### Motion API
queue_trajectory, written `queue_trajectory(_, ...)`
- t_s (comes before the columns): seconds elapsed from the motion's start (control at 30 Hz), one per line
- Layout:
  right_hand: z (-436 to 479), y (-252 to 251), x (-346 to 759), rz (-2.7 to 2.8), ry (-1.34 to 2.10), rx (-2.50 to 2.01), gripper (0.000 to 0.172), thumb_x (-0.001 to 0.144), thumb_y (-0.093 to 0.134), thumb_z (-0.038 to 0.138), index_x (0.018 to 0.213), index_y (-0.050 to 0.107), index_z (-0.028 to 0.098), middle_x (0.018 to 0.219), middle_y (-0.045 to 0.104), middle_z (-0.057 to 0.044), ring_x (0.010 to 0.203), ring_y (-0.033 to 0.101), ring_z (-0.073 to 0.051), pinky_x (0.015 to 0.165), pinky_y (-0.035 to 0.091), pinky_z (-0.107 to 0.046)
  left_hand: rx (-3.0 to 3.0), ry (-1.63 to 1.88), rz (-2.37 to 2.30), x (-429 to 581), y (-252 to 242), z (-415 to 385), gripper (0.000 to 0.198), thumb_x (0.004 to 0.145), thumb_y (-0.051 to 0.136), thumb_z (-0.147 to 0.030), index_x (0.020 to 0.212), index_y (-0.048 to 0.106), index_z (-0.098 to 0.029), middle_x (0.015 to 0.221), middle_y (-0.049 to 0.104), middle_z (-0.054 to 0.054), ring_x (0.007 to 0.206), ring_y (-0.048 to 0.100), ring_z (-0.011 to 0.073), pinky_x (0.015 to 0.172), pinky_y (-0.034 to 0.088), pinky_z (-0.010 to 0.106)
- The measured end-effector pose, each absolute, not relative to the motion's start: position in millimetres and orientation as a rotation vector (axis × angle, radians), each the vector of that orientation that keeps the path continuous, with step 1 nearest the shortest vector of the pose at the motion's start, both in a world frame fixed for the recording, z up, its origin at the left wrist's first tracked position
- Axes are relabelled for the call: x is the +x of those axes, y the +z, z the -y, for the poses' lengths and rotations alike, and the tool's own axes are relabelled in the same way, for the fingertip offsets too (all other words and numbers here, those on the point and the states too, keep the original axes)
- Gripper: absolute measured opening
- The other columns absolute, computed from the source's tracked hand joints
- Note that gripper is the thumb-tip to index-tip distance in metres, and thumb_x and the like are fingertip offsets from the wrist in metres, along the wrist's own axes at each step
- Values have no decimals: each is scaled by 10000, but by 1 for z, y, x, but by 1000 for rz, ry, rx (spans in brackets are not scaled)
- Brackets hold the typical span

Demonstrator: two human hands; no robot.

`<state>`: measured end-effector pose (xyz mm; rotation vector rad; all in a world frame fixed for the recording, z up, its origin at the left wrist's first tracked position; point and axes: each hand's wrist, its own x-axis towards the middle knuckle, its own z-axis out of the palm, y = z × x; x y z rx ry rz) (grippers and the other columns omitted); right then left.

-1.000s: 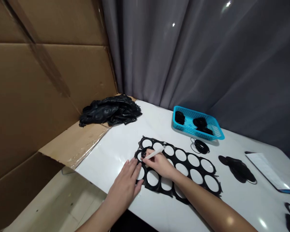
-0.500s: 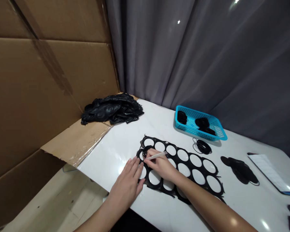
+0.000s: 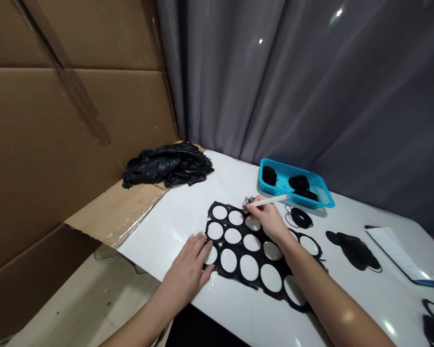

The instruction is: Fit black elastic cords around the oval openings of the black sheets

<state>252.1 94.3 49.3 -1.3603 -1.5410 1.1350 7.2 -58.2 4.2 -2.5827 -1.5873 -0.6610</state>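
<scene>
A black rubbery sheet with rows of round holes (image 3: 240,251) lies flat on the white table. My left hand (image 3: 188,267) rests palm down at its left edge, fingers stretched out and touching the border. My right hand (image 3: 267,219) is over the sheet's far edge, gripping a slim white pen-like tool (image 3: 273,199). A small dark loop (image 3: 248,200), blurred, shows at the fingertips; it looks like a thin black ring, and how it is held is unclear. My right forearm hides part of the sheet's right side.
Behind the sheet stands a blue basket (image 3: 320,203) with black bundles inside. Beside it lie black rings (image 3: 301,218), flat black pieces (image 3: 358,251) and a clipboard with paper (image 3: 401,253). Crumpled black sheeting (image 3: 169,164) sits by the cardboard wall (image 3: 75,106); a grey curtain (image 3: 292,96) hangs behind.
My right hand has moved from the sheet's left holes up and right to the far edge, carrying the white tool and a dark loop. My left hand stays at the left edge.
</scene>
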Motion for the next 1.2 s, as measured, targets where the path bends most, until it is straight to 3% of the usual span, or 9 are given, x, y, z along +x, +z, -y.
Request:
queue_trajectory(0.1, -60, 44, 230, 1485, 1592, -1196, 326, 833, 659, 475, 767, 457, 227, 878, 715, -38, 617, 615, -154, 634, 452, -292, -2581, -671, 1613, 7, 11, 72, 253, 990, 509, -229, 1217, 598, -162, 1250, 630, 131, 1229, 583, 295, 1078, 464, 503)
queue_trajectory(0.17, -36, 42, 214, 1519, 1737, -1119, 318, 853, 646, 452, 769, 430, 234, 818, 710, -24, 644, 632, -170, 646, 464, -300, -2601, -658, 1592, 6, 13, 84, 203, 988, 502, -181, 1153, 619, -163, 1152, 654, 111, 1153, 617, 275, 1062, 475, 487)
queue_trajectory(0.23, -16, 41, 203, 1637, 1784, -1064, 275, 876, 619, 396, 762, 427, 235, 767, 676, -9, 696, 630, -187, 660, 458, -305, -2600, -653, 1561, 4, 13, 95, 234, 991, 502, -177, 1198, 608, -148, 1183, 650, 122, 1170, 609, 279, 1071, 471, 481)
queue_trajectory(0.37, 6, 37, 195, 1972, 1543, -1042, 229, 887, 562, 247, 707, 421, 223, 791, 586, 6, 783, 560, -179, 699, 410, -297, -2589, -609, 1537, 0, 5, 109, 330, 1007, 498, -208, 1322, 556, -127, 1333, 599, 155, 1276, 552, 299, 1104, 448, 491)
queue_trajectory(0.53, 12, 33, 192, 2122, 1308, -1015, 250, 896, 538, 185, 687, 406, 216, 800, 525, 16, 804, 516, -168, 746, 380, -302, -2601, -540, 1535, -3, -3, 113, 346, 1020, 489, -222, 1349, 542, -129, 1382, 581, 156, 1337, 509, 295, 1124, 432, 494)
queue_trajectory(0.93, 17, 29, 189, 2147, 1215, -970, 259, 913, 536, 112, 706, 413, 206, 829, 527, 13, 808, 528, -150, 736, 394, -275, -2570, -577, 1471, -3, -10, 113, 368, 1020, 459, -196, 1367, 540, -105, 1390, 582, 169, 1334, 516, 297, 1121, 439, 494)
queue_trajectory(1.2, 30, 25, 188, 2459, 899, -733, 159, 943, 473, 92, 840, 472, 214, 949, 589, -49, 878, 513, -203, 753, 410, -320, -2548, -497, 1413, -3, -13, 114, 355, 997, 467, -145, 1327, 565, -56, 1367, 597, 194, 1308, 539, 324, 1108, 452, 506)
